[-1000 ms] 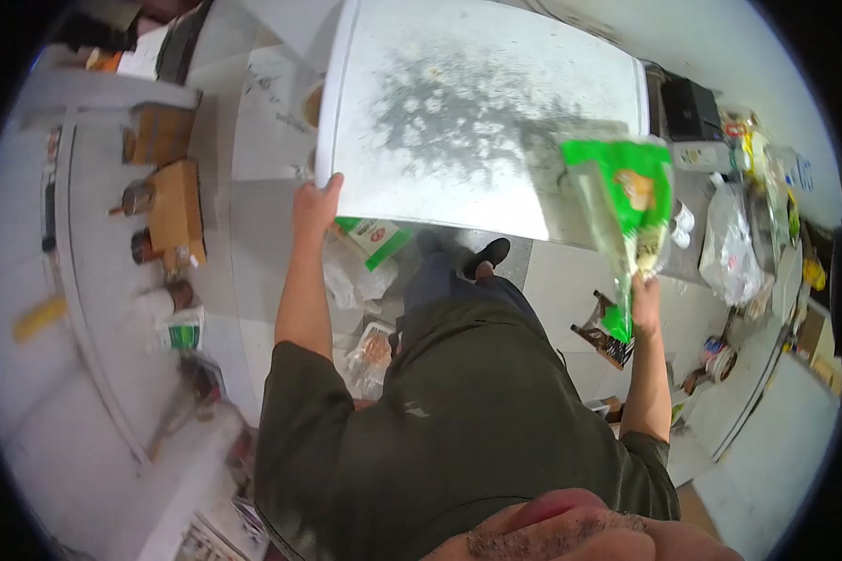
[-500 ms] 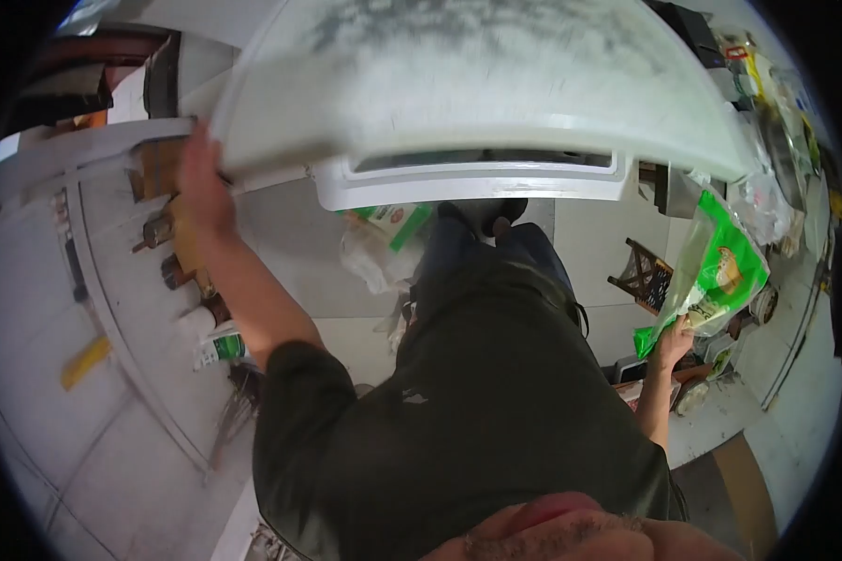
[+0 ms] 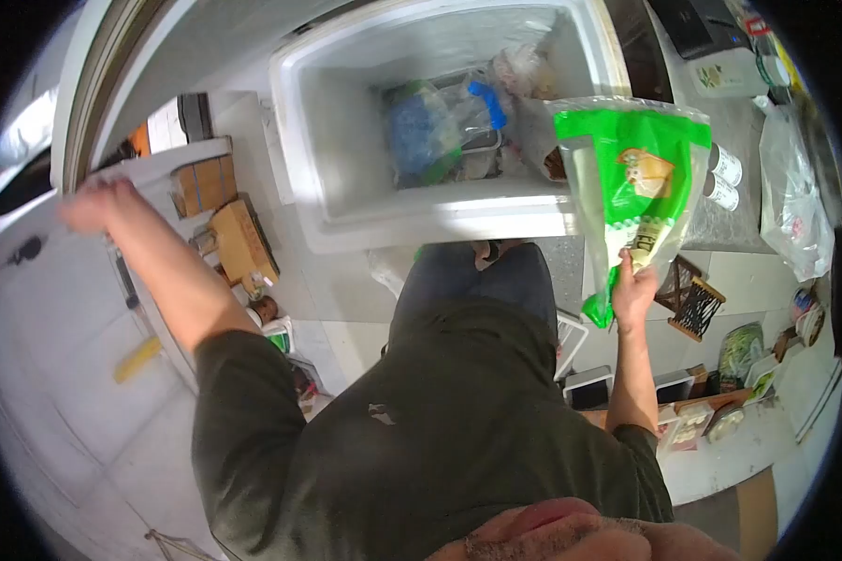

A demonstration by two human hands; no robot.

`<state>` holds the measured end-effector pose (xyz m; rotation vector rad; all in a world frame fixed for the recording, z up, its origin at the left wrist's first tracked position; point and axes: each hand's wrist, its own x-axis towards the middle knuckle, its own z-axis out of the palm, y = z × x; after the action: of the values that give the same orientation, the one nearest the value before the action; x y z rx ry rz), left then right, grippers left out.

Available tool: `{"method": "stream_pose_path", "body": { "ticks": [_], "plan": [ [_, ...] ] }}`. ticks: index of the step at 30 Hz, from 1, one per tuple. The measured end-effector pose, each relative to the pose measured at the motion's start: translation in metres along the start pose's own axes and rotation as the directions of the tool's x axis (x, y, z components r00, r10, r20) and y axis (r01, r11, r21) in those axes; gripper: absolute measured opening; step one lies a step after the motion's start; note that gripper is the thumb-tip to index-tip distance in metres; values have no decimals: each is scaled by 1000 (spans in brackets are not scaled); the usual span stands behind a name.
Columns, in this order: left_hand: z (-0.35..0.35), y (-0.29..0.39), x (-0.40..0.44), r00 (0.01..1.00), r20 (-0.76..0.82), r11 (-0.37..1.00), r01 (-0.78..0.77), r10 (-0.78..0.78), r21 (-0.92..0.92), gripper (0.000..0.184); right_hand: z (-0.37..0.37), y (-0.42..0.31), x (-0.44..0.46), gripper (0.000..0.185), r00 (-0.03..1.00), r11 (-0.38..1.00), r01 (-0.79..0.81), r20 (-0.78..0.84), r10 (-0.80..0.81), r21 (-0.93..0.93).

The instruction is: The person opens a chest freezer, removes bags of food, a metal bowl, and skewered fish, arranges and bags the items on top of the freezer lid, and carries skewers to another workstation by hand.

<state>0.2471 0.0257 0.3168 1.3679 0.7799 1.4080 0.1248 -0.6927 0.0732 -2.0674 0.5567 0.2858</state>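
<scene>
A white chest freezer (image 3: pixel 440 226) stands open in front of me, its lid (image 3: pixel 225 47) raised at the upper left. Bags lie inside, among them a blue plastic bag (image 3: pixel 419 131). My left hand (image 3: pixel 98 206) is at the lower edge of the lid, smeared by motion, so its fingers are unclear and I cannot tell whether they touch it. In my right hand (image 3: pixel 633 288), closed with the thumb on top, is a green and clear plastic food bag (image 3: pixel 641 178), pinched at its lower part. The bag stands up over the freezer's right front corner.
Cardboard boxes (image 3: pixel 239 245) are on the left floor. Two white cups (image 3: pixel 723 178) and a white plastic bag (image 3: pixel 795 201) lie to the right, near a white jug (image 3: pixel 728 73). A dark woven rack (image 3: pixel 696 309) and a bag of greens (image 3: pixel 742 349) are further down.
The freezer lid has swung up and to the left, exposing the inside. My left hand has moved left. My right hand has brought the green bag left, to the freezer's corner.
</scene>
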Motion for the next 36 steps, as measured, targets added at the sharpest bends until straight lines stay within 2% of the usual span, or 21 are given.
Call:
{"method": "stream_pose_path", "body": {
  "ticks": [1, 2, 4, 5, 6, 7, 8, 9, 10, 12, 15, 18, 20, 21, 22, 23, 27, 30, 32, 34, 36],
  "plan": [
    [26, 37, -114, 999, -31, 988, -10, 5, -155, 37, 7, -1, 6, 26, 1000, 1000, -27, 1, 27, 17],
    [18, 22, -142, 995, -9, 991, -96, 96, -96, 32, 14, -4, 10, 26, 998, 997, 37, -53, -34, 69],
    [-5, -55, -194, 950, 263, 952, -224, 166, 209, 25, 21, 7, 15, 26, 998, 996, 4, -68, 2, 92],
    [7, -79, -251, 888, 458, 888, -244, 43, 389, 12, 22, 13, 20, 26, 996, 996, -9, -86, 17, 92],
    [2, -138, -269, 690, 697, 894, -168, -195, 416, 14, 21, 10, 17, 26, 993, 998, -56, -105, 60, 37],
    [10, -212, -287, 120, 971, 822, -517, -207, 240, 21, 24, 18, 20, 18, 992, 996, -92, -92, 91, -11],
    [25, -240, -344, 99, 870, 762, -443, -483, 473, 33, 28, 23, 26, 17, 988, 998, -62, -140, 64, 19],
    [30, -269, -382, -66, 816, 739, -469, -575, 483, 45, 34, 28, 30, 16, 981, 998, -34, -189, 42, 44],
    [30, -311, -403, -247, 739, 701, -594, -627, 396, 53, 37, 24, 29, 16, 982, 998, -53, -180, 60, 44],
    [33, -366, -446, -399, 551, 538, -836, -733, 110, 46, 38, 22, 32, 16, 980, 991, -133, -143, 137, 36],
    [9, -447, -486, -735, 450, 747, -636, -508, -196, 40, 40, 61, 28, 16, 980, 999, 27, -195, -33, -35],
    [4, -514, -484, -768, 204, 474, -556, -607, -683, 35, 47, 68, 23, 26, 944, 984, 4, -326, 55, 176],
    [11, -529, -446, -639, 340, 202, -621, -690, -757, 34, 42, 78, 17, 27, 937, 988, -8, -344, 61, 152],
    [12, -548, -415, -556, 507, 19, -686, -659, -728, 36, 39, 81, 13, 27, 933, 988, -44, -348, 93, 145],
    [34, -529, -390, -438, 494, -118, -648, -751, -753, 32, 34, 87, 10, 27, 932, 994, -57, -351, 88, 98],
    [44, -521, -356, -421, 553, -175, -661, -719, -730, 30, 38, 91, 11, 26, 902, 993, -3, -428, 55, 122],
    [54, -534, -329, -168, 528, -95, -895, -833, -435, 26, 38, 92, 13, 29, 908, 992, -123, -400, 126, 34],
    [29, -517, -389, -347, 350, 117, -835, -870, -537, 28, 42, 97, 13, 32, 888, 981, -173, -417, 196, 91],
    [-4, -533, -410, -699, 313, 419, -664, -643, -619, 30, 37, 108, 11, 33, 892, 980, -180, -408, 198, 81],
    [-18, -541, -444, -757, 366, 540, -646, -541, -539, 36, 31, 117, 7, 33, 903, 983, -181, -394, 174, 21],
    [-31, -548, -470, -732, 547, 535, -676, -406, -508, 37, 33, 117, 3, 27, 897, 990, -131, -419, 140, 50]
  ]
}}
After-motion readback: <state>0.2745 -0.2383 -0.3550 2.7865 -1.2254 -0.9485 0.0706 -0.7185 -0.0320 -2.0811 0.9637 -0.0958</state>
